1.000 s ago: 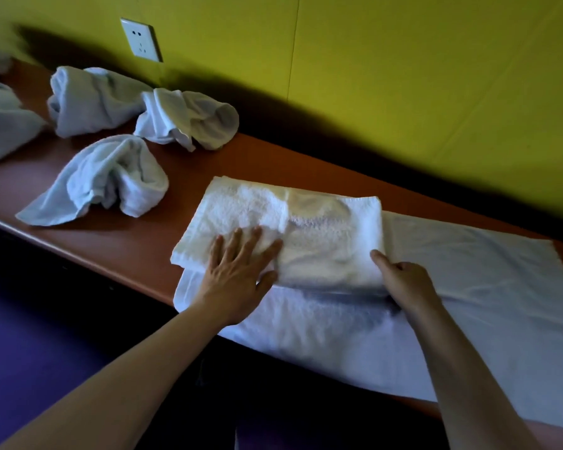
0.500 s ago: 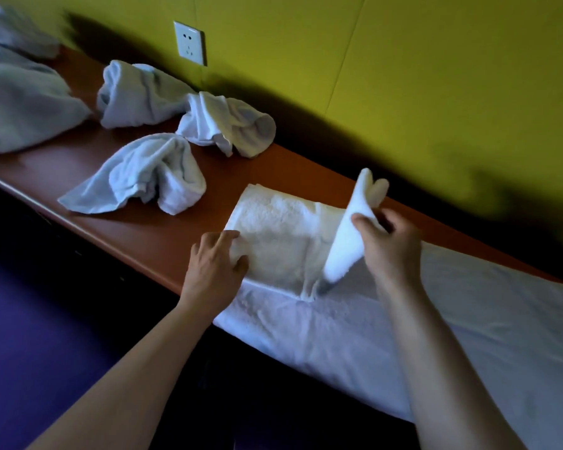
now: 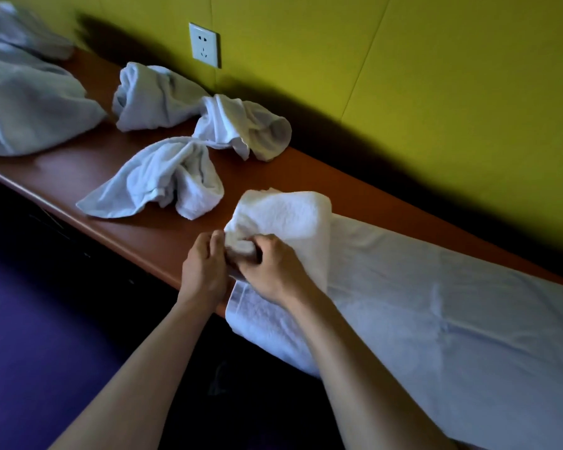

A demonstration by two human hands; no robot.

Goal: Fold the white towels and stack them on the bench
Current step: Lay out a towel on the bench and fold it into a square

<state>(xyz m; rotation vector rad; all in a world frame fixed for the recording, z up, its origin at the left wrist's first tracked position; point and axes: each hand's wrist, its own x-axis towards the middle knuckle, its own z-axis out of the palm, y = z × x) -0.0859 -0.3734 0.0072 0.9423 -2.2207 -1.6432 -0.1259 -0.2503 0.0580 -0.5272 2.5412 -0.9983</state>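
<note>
Yellow wall panels back a long reddish bench [image 3: 137,235], with a socket [image 3: 204,45] on the wall as the landmark. Far left of the socket lies a grey heap [image 3: 26,108]. Below the socket sit three crumpled towels: one rolled [image 3: 153,95], one just right of it [image 3: 241,128], one nearer the bench edge [image 3: 163,180]. None is folded yet.

Lower and right of the socket, the left hand [image 3: 203,271] and right hand [image 3: 272,266] meet at the near corner of the folded towel [image 3: 286,216]. Both sets of fingers are curled and pinch its bunched edge. That towel rests on a wide sheet [image 3: 436,306] spread along the bench to the right.

The step looks like gathering or tidying this towel's fold, early in the task. Next, I judge, the corners need matching and the fold pressing flat, then a bare spot on the bench chosen for the stack.
</note>
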